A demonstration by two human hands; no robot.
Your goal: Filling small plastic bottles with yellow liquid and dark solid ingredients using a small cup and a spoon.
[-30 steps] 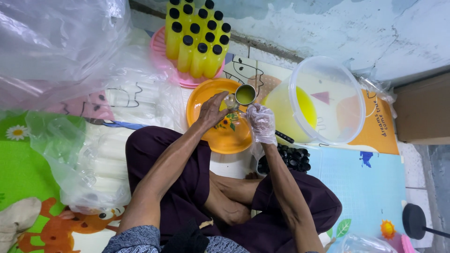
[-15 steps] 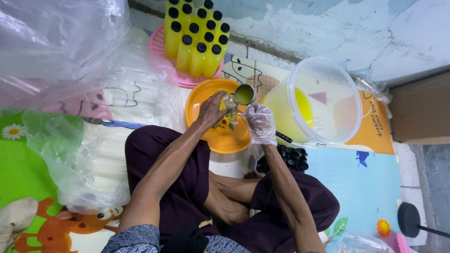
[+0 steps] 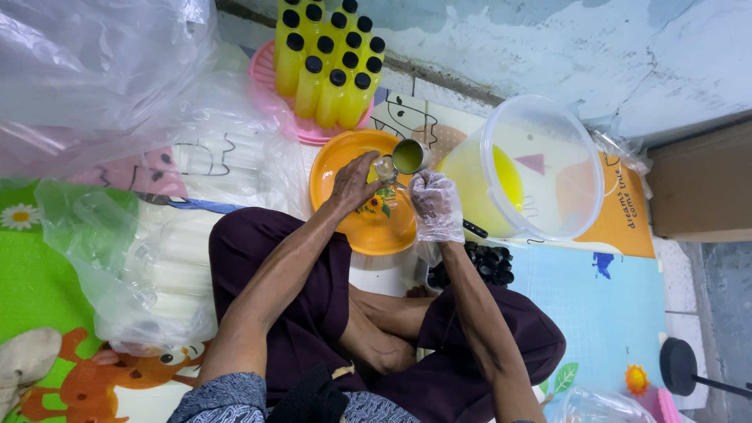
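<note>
Over the orange plate (image 3: 345, 168), the left hand (image 3: 352, 182) holds a small bottle (image 3: 384, 167) upright while the gloved right hand (image 3: 435, 205) grips a cup (image 3: 410, 156) of yellow liquid, tipped at its mouth; the neck looks narrow, so a fast pour could spill

the plate (image 3: 348, 160) was orange with a sunflower print, the bottles (image 3: 325, 66) yellow with black caps, the bucket (image 3: 540, 168) clear over yellow liquid, the tray (image 3: 270, 78) pink.
</note>
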